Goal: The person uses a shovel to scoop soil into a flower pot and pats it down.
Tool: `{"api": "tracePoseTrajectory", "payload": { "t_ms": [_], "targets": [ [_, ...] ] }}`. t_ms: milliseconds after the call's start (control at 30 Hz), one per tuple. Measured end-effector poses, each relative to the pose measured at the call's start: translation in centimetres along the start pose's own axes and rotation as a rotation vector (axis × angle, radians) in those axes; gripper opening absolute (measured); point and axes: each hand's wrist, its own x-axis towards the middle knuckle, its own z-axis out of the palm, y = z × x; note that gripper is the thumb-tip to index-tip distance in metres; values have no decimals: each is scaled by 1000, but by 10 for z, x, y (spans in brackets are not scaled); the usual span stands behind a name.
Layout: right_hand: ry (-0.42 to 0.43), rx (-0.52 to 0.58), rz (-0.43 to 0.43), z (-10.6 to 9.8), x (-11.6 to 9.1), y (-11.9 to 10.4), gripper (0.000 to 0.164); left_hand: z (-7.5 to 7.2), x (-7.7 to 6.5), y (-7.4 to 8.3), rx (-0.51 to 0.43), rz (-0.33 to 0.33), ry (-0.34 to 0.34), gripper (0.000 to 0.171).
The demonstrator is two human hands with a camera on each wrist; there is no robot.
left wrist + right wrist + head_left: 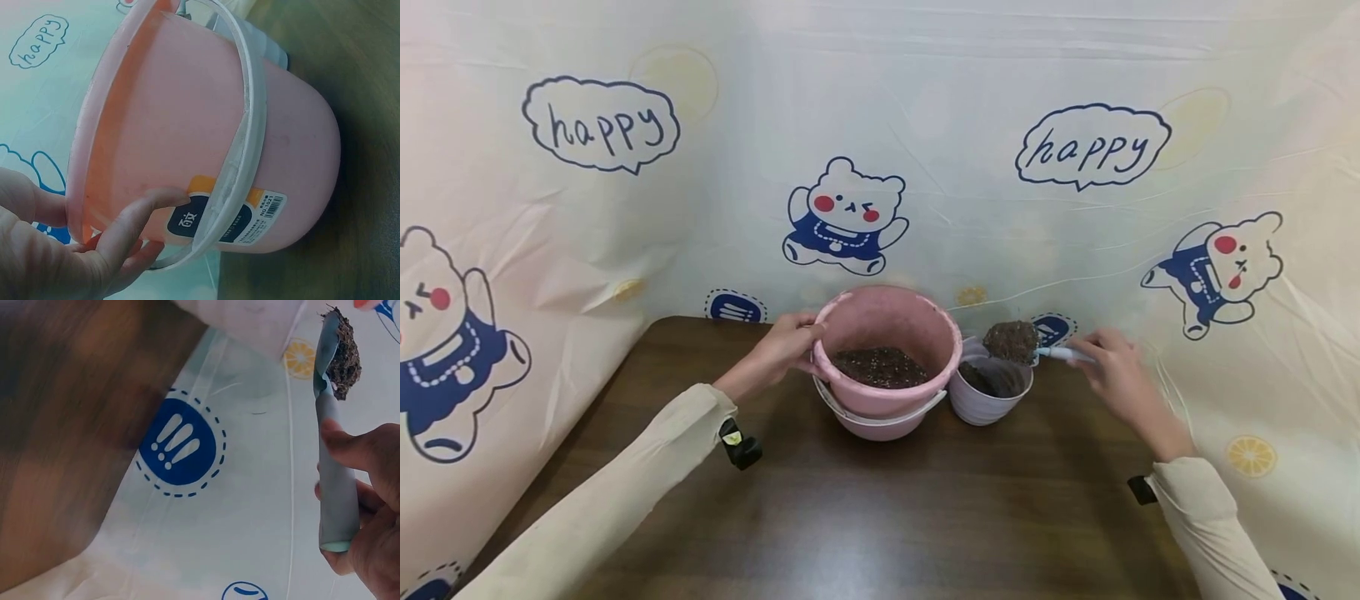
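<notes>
My left hand [786,346] grips the rim of a pink bucket [880,400] at its left side, thumb outside the rim and fingers under it in the left wrist view. Dark soil [880,367] lies in the bucket, and its pale handle [253,112] hangs down along the front. In my right hand [1116,371] is a small trowel [337,469], held by its grey-blue handle. A heaped clump of soil [1011,342] sits on the trowel's blade, over the back right of a white pot [988,408]. Some soil shows inside that pot.
The bucket and pot stand side by side on a dark brown wooden table [850,517]. A patterned cloth [962,108] hangs behind and at both sides, close to the table's back edge. Each wrist wears a small black camera [741,450].
</notes>
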Motion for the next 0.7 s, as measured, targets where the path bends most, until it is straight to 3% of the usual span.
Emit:
{"api": "tracePoseTrajectory", "payload": {
  "t_ms": [200,433,700],
  "targets": [
    [43,-77,-75,4,-2,0,28,0,-2,0,4,-14,6,50],
    [153,-172,-174,12,-2,3,24,1,-1,-2,7,-6,11,50],
    [189,-247,-222,11,1,3,34,1,-2,-2,-36,-9,5,51]
  ]
}}
